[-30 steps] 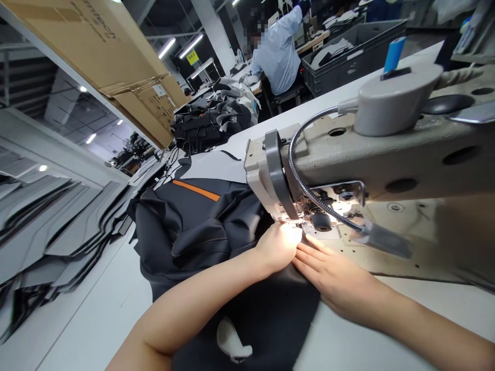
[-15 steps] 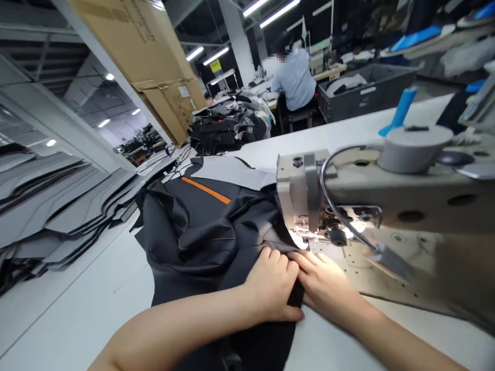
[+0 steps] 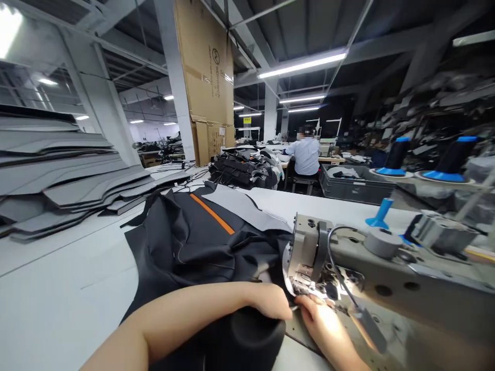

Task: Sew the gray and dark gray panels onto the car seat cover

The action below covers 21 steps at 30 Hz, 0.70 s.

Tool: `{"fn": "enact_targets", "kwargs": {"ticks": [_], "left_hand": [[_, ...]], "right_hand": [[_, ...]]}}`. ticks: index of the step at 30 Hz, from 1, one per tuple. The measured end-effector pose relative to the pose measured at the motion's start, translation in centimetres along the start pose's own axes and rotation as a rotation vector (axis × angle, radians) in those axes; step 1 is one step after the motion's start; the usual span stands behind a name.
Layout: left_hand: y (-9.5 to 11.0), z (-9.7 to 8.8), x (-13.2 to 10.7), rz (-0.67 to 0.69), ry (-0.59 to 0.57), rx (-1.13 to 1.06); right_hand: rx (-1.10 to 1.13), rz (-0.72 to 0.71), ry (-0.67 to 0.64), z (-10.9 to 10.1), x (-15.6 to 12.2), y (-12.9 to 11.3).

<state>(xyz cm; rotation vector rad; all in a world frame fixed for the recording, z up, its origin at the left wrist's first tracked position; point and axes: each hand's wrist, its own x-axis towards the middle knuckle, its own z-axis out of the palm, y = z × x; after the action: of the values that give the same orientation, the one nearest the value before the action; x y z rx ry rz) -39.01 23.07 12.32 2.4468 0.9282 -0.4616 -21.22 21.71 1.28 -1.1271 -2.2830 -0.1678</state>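
Observation:
A large black leather-like cover [image 3: 209, 252] with an orange stripe [image 3: 212, 214] lies bunched on the white table, left of the sewing machine [image 3: 309, 252]. My left hand [image 3: 273, 300] is closed on its near part, the fingertips hidden from view. The cover folds over below that wrist. My right hand [image 3: 320, 315] is beside the lit needle area, its fingers bent and closed at the cover's edge, close to the presser foot. Between the hands shows a small pale strip that I cannot make out. A grey panel [image 3: 247, 208] lies against the cover's far side.
Stacked grey panels [image 3: 88, 180] lie on the left of the table [image 3: 96, 288]. Behind are a heap of dark pieces [image 3: 247, 170], a tall cardboard sheet [image 3: 209, 67], a grey crate [image 3: 348, 188] and a seated person [image 3: 307, 154]. Thread cones [image 3: 398, 154] stand at the right.
The view has tilted up and levelled. My left hand has turned, with its fingers now out of sight, and the near cover has folded up under it. My right hand is nearer the needle area.

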Motion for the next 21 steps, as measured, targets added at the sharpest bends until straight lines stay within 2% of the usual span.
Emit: {"fn": "enact_targets", "kwargs": {"ticks": [5, 10, 15, 21], "left_hand": [[-0.6, -0.6, -0.2, 0.048, -0.007, -0.117], [-1.3, -0.3, -1.1, -0.037, -0.001, -0.325], [-1.4, -0.2, -1.7, -0.143, -0.007, -0.475], [-0.6, -0.8, -1.8, -0.155, -0.021, -0.426]], "right_hand": [[-0.031, 0.075, 0.026, 0.2, 0.0, -0.7], [-0.071, 0.16, 0.038, 0.6, -0.2, -1.2], [-0.071, 0.124, -0.003, 0.8, -0.2, -0.5], [-0.158, 0.068, -0.009, 0.3, 0.2, -1.3]]}}
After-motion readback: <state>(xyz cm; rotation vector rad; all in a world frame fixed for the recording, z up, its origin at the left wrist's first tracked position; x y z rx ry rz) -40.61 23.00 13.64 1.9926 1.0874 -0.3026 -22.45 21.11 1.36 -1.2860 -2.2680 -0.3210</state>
